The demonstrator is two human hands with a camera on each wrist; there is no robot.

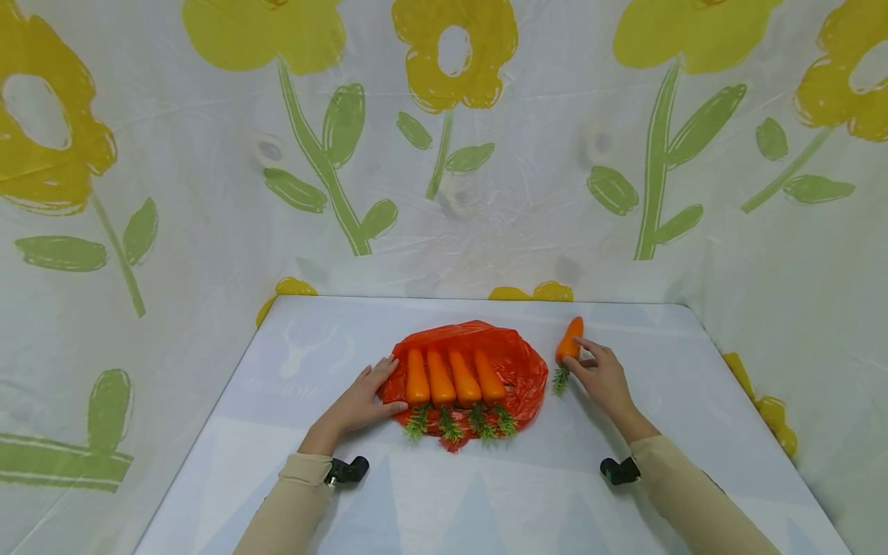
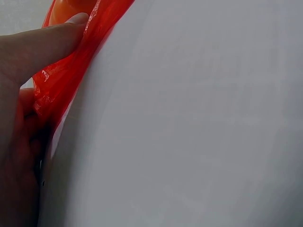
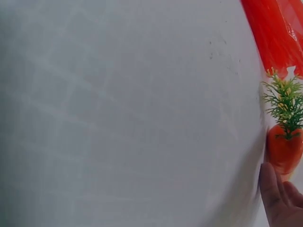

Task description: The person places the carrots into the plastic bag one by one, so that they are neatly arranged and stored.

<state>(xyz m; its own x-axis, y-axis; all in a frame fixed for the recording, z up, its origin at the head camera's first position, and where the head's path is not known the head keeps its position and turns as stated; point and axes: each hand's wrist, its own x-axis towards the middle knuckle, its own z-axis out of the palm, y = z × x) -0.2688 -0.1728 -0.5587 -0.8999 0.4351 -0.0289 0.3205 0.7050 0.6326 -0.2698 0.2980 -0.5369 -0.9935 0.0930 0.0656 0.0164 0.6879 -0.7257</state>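
Note:
Several orange toy carrots [image 1: 440, 379] with green leafy tops lie side by side on a spread red plastic bag [image 1: 522, 362]. My left hand [image 1: 366, 397] rests at the bag's left edge, thumb and fingers apart. In the left wrist view, its thumb [image 2: 47, 49] lies over the red plastic beside an orange carrot [image 2: 71, 10]. To the right of the bag, my right hand [image 1: 602, 379] holds another carrot [image 1: 569, 341] between thumb and fingers, tip pointing away and leaves toward me. The right wrist view shows that carrot's leafy top [image 3: 285, 101] close to the bag.
A pale table [image 1: 444, 493] with faint printed shapes carries everything. Behind it and at the sides hangs a white curtain [image 1: 541, 193] with yellow flowers. Small black wrist cameras [image 1: 348, 469] sit at both sleeve cuffs.

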